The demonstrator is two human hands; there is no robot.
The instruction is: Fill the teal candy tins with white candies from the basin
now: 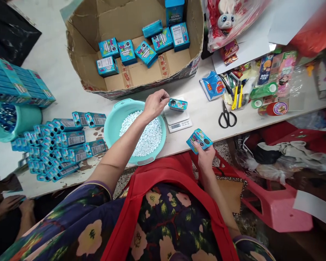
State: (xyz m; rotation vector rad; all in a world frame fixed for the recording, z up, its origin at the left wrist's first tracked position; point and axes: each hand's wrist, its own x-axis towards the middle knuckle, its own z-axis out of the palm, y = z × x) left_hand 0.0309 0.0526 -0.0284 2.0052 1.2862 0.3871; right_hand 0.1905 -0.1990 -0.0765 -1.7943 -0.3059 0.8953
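Note:
My right hand [206, 155] grips a blue candy box [197, 138] just off the table's front edge, its thumb across the printed face. A dark round opening shows at one end of that box. My left hand [155, 105] hovers beside the digital scale with its fingertips pinched together; whatever they hold is too small to make out. On the scale [180, 125] rests another blue candy box [178, 104] with a dark opening, close to the left fingertips. Below the left forearm stands a turquoise basin [112, 127] with pale candies [149, 136] inside.
Behind the basin, a cardboard carton [116, 84] contains several blue boxes. Rows of more boxes [70, 139] fill the left, near a second tub [29, 121]. Black scissors [227, 119] and a yellow cutter [237, 96] lie right. A co-worker's hands [19, 204] appear lower left.

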